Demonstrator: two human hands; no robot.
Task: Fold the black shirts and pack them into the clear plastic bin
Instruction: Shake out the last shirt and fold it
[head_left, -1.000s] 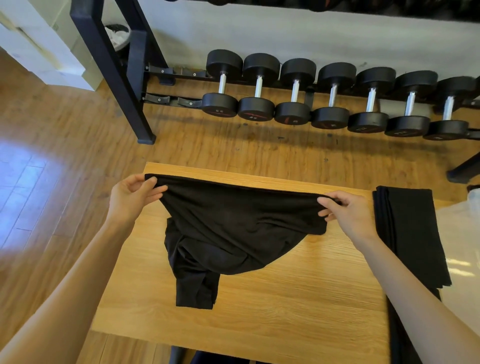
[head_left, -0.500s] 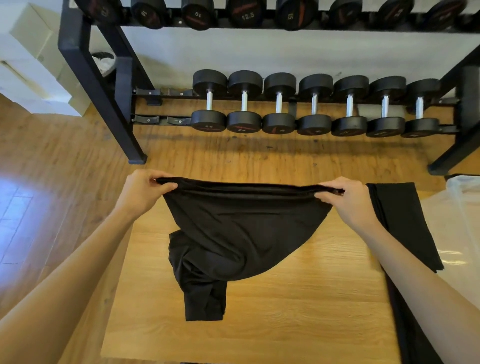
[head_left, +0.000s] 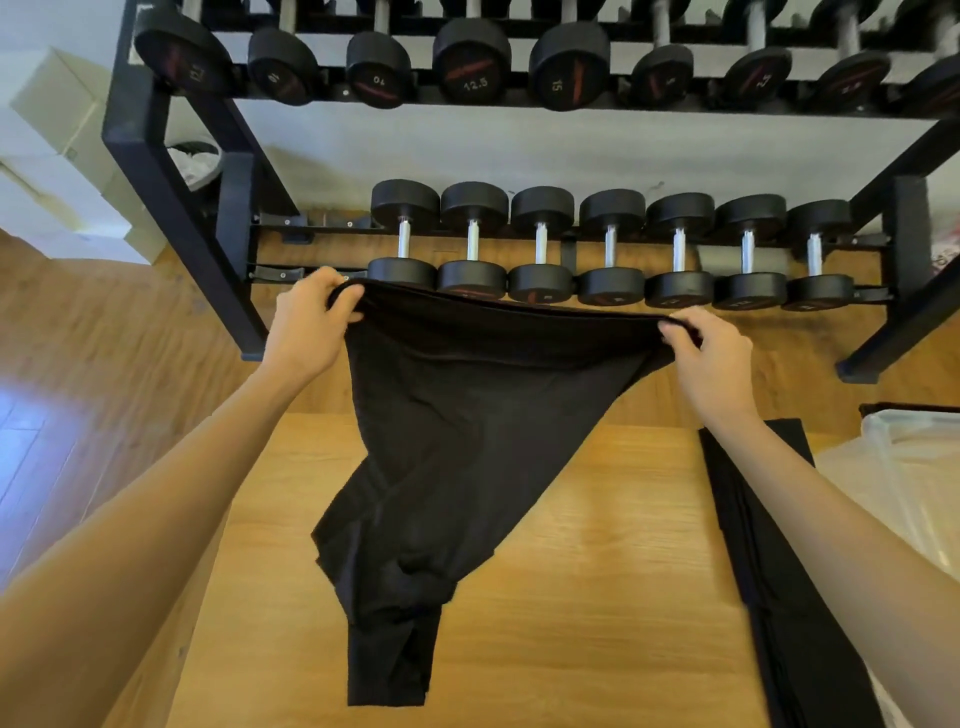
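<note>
Your left hand (head_left: 311, 325) pinches one end of the black shirt's edge, thumb curled over the cloth and fingers tucked behind it. Your right hand (head_left: 711, 353) does the same at the other end, fingers hooked over the hem. Between the two hands that edge runs taut and nearly level, left to right, a little higher on the left side.

The limp black cotton shirt (head_left: 457, 447) hangs below this line in a rough triangle that narrows downward and toward your left. Its lower part, bunched and twisted, lies on the light wooden bench (head_left: 597, 597), while the upper part is held in the air over the bench's far edge. The long axis of the hanging cloth therefore runs from the hands down toward you, and the bulk of it sits nearer your left arm than your right.

To lay it flat, I judge you need to bring the held edge down and away so the twisted tail straightens; the left side has more slack to clear.

Under your right forearm a flat, folded black garment (head_left: 769, 519) lies along the bench's right side. Just beyond it, at the right border, stands the clear plastic bin (head_left: 914, 467), nearer your right hand. Behind the bench a black steel rack (head_left: 176, 208) holds rows of black dumbbells (head_left: 610, 249).
</note>
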